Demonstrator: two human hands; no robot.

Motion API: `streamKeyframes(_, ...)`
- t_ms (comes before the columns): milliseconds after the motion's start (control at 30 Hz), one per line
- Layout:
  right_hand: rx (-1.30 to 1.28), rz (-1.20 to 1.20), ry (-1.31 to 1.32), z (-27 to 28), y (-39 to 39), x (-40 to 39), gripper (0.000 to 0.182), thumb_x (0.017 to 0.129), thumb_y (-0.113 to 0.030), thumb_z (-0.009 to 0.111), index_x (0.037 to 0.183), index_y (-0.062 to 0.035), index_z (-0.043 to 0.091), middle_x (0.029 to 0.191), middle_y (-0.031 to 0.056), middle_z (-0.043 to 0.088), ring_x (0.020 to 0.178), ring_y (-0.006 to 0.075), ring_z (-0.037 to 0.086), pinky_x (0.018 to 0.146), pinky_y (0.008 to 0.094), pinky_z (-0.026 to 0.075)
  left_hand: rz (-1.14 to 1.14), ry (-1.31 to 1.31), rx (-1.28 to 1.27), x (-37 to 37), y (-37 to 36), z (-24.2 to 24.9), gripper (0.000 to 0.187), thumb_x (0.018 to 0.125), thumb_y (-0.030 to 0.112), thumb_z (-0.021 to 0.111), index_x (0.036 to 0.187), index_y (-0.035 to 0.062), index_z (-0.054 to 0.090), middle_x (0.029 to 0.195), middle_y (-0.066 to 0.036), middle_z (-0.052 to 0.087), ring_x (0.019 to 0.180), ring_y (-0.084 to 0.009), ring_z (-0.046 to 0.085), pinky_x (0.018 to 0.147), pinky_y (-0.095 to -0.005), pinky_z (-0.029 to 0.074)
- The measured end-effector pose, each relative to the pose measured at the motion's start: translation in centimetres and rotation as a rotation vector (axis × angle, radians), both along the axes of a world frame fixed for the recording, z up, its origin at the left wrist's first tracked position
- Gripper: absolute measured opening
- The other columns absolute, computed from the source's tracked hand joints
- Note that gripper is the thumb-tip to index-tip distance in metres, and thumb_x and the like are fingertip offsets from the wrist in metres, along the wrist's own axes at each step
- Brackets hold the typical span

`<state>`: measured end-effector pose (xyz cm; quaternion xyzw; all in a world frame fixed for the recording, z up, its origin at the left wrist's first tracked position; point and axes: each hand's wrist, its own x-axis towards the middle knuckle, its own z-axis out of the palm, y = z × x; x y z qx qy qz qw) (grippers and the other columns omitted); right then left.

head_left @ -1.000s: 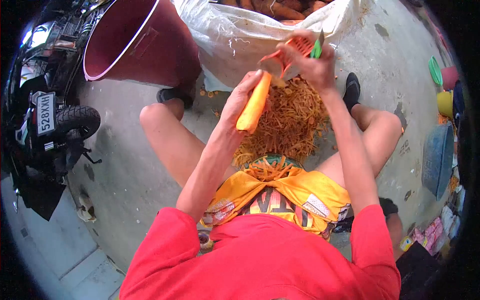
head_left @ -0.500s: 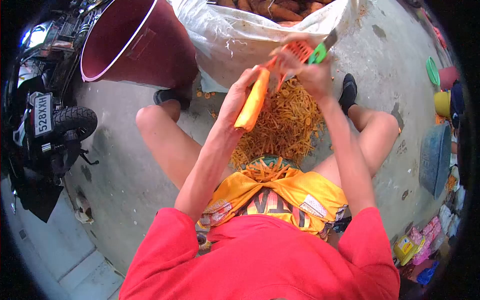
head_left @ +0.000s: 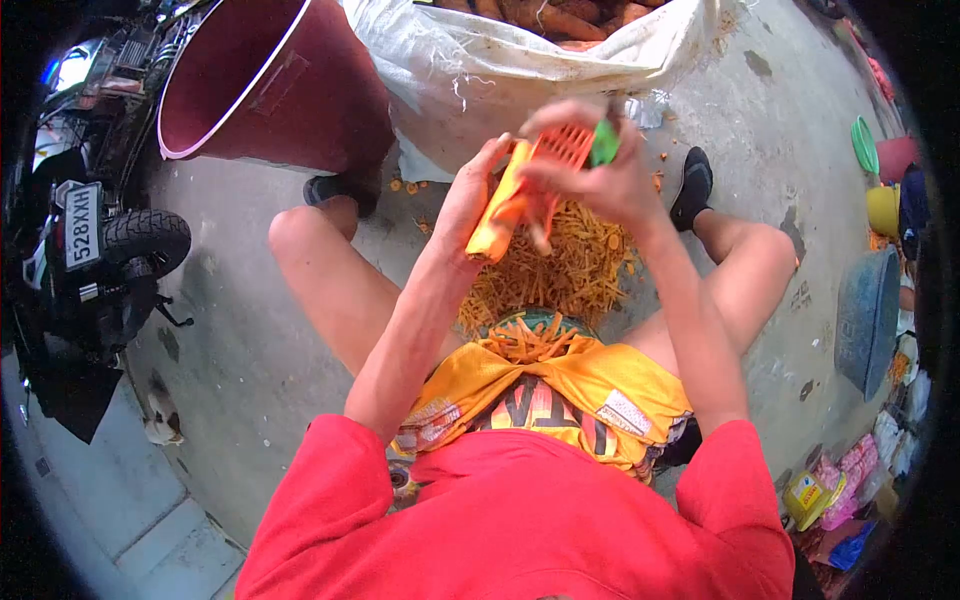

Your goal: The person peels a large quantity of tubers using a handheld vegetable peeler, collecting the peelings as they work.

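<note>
Because the bare knees are spread wide, a gap lies ahead of the red cloth shirt (head_left: 550, 520) and yellow patterned shorts (head_left: 450, 375), which seems meant to let scraps drop between the legs. Thin orange strips (head_left: 530, 340) rest just in front of the shorts.

Farther out, both forearms reach forward and converge above this gap. The left hand (head_left: 470, 200) grasps a long, bright-orange, smooth-sided carrot (head_left: 483, 240) at the meeting point, its thumb up near the far end. The carrot slants with its near end pointing back toward the body, probably so that its upper face stays exposed to the other hand. The left wrist looks nearly straight, as if making a steady support.

The right hand (head_left: 605, 185) curls around a red-orange slotted plastic peeler (head_left: 565, 147), its wrist bent inward across the carrot; motion blurs the fingers, and I cannot tell whether the peeler's edge touches. A bright-green blurred piece (head_left: 604, 143) sits within the same grip, perhaps tucked there to keep it handy.

Below the hands spreads a heap of orange-brown peelings (head_left: 570, 275). Beyond stand a white woven sack (head_left: 520, 85) of unpeeled carrots (head_left: 560, 15), apparently within reach, and a maroon plastic bucket (head_left: 340, 110) to its left.
</note>
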<state>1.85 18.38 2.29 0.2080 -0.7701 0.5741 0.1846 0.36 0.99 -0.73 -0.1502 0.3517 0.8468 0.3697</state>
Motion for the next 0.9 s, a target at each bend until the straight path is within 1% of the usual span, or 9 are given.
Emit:
streamKeyframes(167, -0.007, -0.233, -0.084, -3.3, 3.5, -3.8, 0.019, 0.088, -0.010, 0.082, 0.103, -0.0045, 0.073, 0.082, 0.0012, 0.075, 0.072, 0.0087, 0.070, 0.066, 0.0236, 0.056, -0.057, 0.160, -0.241, 0.6, -0.8, -2.0, 0.040, 0.109, 0.041, 0.046, 0.125, 0.0077, 0.062, 0.102, -0.006, 0.068, 0.076, -0.0162, 0.068, 0.062, -0.0316, 0.061)
streamKeyframes(333, -0.063, -0.150, -0.147, -2.3, 3.2, -2.1, 0.020, 0.087, -0.011, 0.083, 0.103, -0.0048, 0.072, 0.089, 0.0002, 0.073, 0.080, 0.0066, 0.068, 0.070, 0.0232, 0.056, -0.158, -0.056, -0.017, 0.9, -0.3, -2.9, 0.045, 0.105, 0.049, 0.048, 0.118, 0.0089, 0.063, 0.091, -0.007, 0.068, 0.068, -0.0203, 0.066, 0.053, -0.0344, 0.055)
streamKeyframes(400, 0.147, -0.054, -0.215, -1.6, 2.6, -0.8, 0.022, 0.086, -0.012, 0.084, 0.102, -0.0051, 0.071, 0.091, -0.0003, 0.072, 0.084, 0.0058, 0.067, 0.072, 0.0229, 0.056, -0.258, -0.213, 0.204, 1.0, -0.4, -4.2, 0.039, 0.103, 0.044, 0.050, 0.115, 0.0094, 0.064, 0.085, -0.005, 0.067, 0.063, -0.0215, 0.063, 0.050, -0.0355, 0.053)
streamKeyframes(467, 0.189, -0.048, -0.194, -1.3, 2.9, -0.6, 0.024, 0.086, -0.013, 0.085, 0.103, -0.0051, 0.070, 0.090, -0.0011, 0.072, 0.081, 0.0064, 0.068, 0.070, 0.0239, 0.056, -0.211, -0.223, 0.048, 1.8, 0.4, -4.4, 0.034, 0.101, 0.040, 0.052, 0.112, 0.0100, 0.064, 0.084, -0.005, 0.066, 0.063, -0.0217, 0.063, 0.052, -0.0345, 0.054)
streamKeyframes(567, -0.024, -0.096, -0.398, -1.3, 4.4, -0.8, 0.026, 0.086, -0.017, 0.085, 0.103, -0.0032, 0.070, 0.084, 0.0016, 0.072, 0.073, 0.0085, 0.069, 0.065, 0.0275, 0.056, -0.309, 0.220, -0.592, 3.3, 1.3, -4.2, 0.035, 0.102, 0.036, 0.052, 0.117, 0.0071, 0.066, 0.094, -0.004, 0.066, 0.085, -0.0138, 0.060, 0.077, -0.0296, 0.049)
streamKeyframes(600, -0.025, -0.094, -0.392, -1.1, 5.1, -0.8, 0.026, 0.086, -0.017, 0.085, 0.103, -0.0032, 0.070, 0.084, 0.0016, 0.072, 0.073, 0.0085, 0.069, 0.065, 0.0275, 0.056, -0.297, 0.386, -0.540, 3.2, 1.4, -5.6, 0.032, 0.103, 0.031, 0.058, 0.120, 0.0056, 0.067, 0.101, -0.003, 0.067, 0.093, -0.0108, 0.057, 0.085, -0.0300, 0.046)
streamKeyframes(667, 0.382, -0.230, -0.268, -0.1, 6.9, -0.7, 0.027, 0.087, -0.019, 0.084, 0.104, -0.0026, 0.071, 0.079, 0.0046, 0.072, 0.072, 0.0088, 0.069, 0.066, 0.0279, 0.056, -0.285, 0.640, -0.675, 1.9, 1.1, -6.2, 0.030, 0.102, 0.028, 0.065, 0.121, 0.0061, 0.070, 0.102, -0.002, 0.068, 0.088, -0.0087, 0.059, 0.079, -0.0265, 0.049)
streamKeyframes(767, 0.428, -0.288, -0.291, 0.8, 8.9, 0.2, 0.028, 0.087, -0.021, 0.083, 0.106, -0.0030, 0.071, 0.077, 0.0059, 0.072, 0.070, 0.0097, 0.069, 0.067, 0.0289, 0.056, -0.155, 0.510, -0.518, -0.1, -0.9, -2.5, 0.032, 0.100, 0.028, 0.070, 0.124, 0.0074, 0.071, 0.101, -0.001, 0.072, 0.075, -0.0072, 0.064, 0.064, -0.0203, 0.051)
streamKeyframes(900, 0.487, -0.362, -0.239, 0.1, 10.4, 0.6, 0.029, 0.087, -0.022, 0.082, 0.106, -0.0035, 0.072, 0.078, 0.0109, 0.073, 0.070, 0.0144, 0.070, 0.067, 0.0320, 0.055, -0.120, 0.312, -0.259, -0.7, -3.8, -3.1, 0.050, 0.095, 0.017, 0.076, 0.140, 0.0033, 0.060, 0.115, -0.002, 0.069, 0.087, -0.0089, 0.065, 0.075, -0.0239, 0.053)
